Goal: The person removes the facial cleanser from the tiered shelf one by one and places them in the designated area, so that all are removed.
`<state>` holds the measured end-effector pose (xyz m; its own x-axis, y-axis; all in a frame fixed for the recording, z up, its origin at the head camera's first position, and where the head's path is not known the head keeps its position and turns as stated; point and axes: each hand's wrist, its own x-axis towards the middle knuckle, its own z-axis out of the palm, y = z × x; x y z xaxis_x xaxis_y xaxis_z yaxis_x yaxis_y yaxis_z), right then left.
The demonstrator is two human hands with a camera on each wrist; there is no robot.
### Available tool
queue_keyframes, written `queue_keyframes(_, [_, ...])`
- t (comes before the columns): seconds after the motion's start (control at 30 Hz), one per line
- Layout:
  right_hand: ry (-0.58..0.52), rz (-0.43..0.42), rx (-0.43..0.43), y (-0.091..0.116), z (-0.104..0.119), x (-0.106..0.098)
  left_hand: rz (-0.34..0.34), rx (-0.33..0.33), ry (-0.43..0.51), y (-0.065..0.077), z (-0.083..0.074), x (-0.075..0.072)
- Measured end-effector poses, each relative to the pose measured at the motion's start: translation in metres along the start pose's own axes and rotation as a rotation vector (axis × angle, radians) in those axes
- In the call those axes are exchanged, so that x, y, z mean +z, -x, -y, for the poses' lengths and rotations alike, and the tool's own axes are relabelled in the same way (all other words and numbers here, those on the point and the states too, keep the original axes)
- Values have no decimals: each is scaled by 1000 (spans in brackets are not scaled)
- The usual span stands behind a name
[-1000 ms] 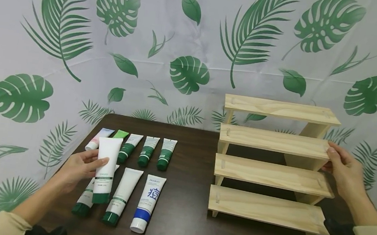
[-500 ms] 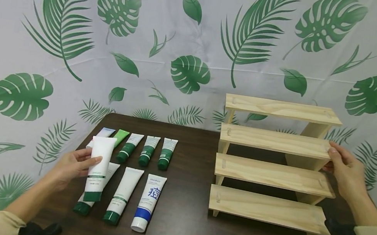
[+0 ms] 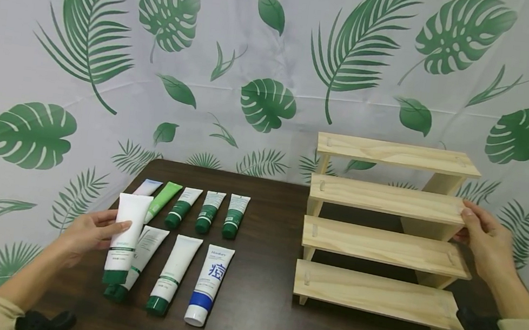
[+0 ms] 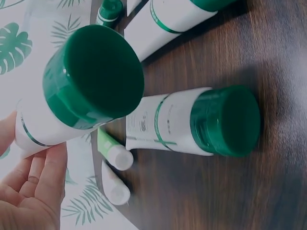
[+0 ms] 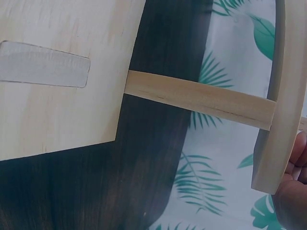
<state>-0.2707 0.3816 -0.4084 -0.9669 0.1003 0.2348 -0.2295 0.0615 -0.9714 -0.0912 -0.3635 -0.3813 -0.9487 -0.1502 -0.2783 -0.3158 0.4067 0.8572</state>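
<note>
My left hand pinches a white squeeze tube with a green cap, its cap end down, in the air at the left of the table. The left wrist view shows that green cap close up, thumb on one side and fingers on the other. Just behind it a similar white tube lies on the table, partly covered. At the right, my right hand grips the end of the second board from the top of a four-step wooden display rack. In the right wrist view the fingers are partly hidden.
On the dark wooden table lie another white tube with a green cap and a blue-and-white tube. Behind them is a row of smaller tubes, including a bright green one. A leaf-print cloth hangs behind.
My left hand has moved left and slightly down with the white tube, uncovering more of the bright green tube and the white tube behind. My right hand stays on the rack.
</note>
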Motion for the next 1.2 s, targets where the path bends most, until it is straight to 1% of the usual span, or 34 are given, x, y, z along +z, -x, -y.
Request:
queue_keyframes(0.03, [9, -5, 10, -4, -6, -4, 7, -8, -8, 3, -3, 0])
queue_keyframes(0.07, [17, -11, 21, -7, -10, -7, 12, -10, -4, 1, 0, -2])
queue_keyframes(0.17, [19, -10, 6, -18, -30, -18, 14, -27, -24, 9, -9, -1])
queue_keyframes(0.23, [40, -19, 37, -10, -13, -8, 16, -29, -35, 11, -10, -2])
queue_keyframes(0.27, [47, -14, 22, -8, -10, -6, 15, -29, -34, 13, -11, -3])
queue_keyframes(0.3, [32, -19, 5, -6, -9, -3, 10, -39, -51, 18, -17, -1])
queue_keyframes(0.33, [16, -34, 11, -2, -1, 2, 9, -41, -58, 18, -17, -2])
queue_keyframes(0.4, [28, -38, 22, 10, 22, 16, 13, -44, -76, 18, -15, -5])
queue_keyframes(0.5, [-27, -28, 2, 16, 31, 21, 18, -50, -96, 18, -13, -8])
queue_keyframes(0.57, [-30, 2, 3, 22, 40, 25, 22, -46, -105, 19, -11, -10])
queue_keyframes(0.63, [-70, 11, 6, 25, 45, 28, 26, -40, -107, 18, -8, -12])
queue_keyframes(0.73, [-87, 13, 14, 27, 48, 30, 42, -26, -116, 17, -1, -16])
queue_keyframes(0.9, [-82, 8, 22, 28, 49, 31, 75, -7, -111, 13, 11, -24])
queue_keyframes(1.0, [-76, 3, 23, 28, 49, 31, 83, -14, -95, 12, 15, -26])
queue_keyframes(1.07, [-68, 0, 24, 28, 49, 31, 84, -35, -97, 12, 16, -27])
queue_keyframes(1.2, [-32, -5, 28, 27, 48, 30, 81, -74, -148, 10, 21, -30])
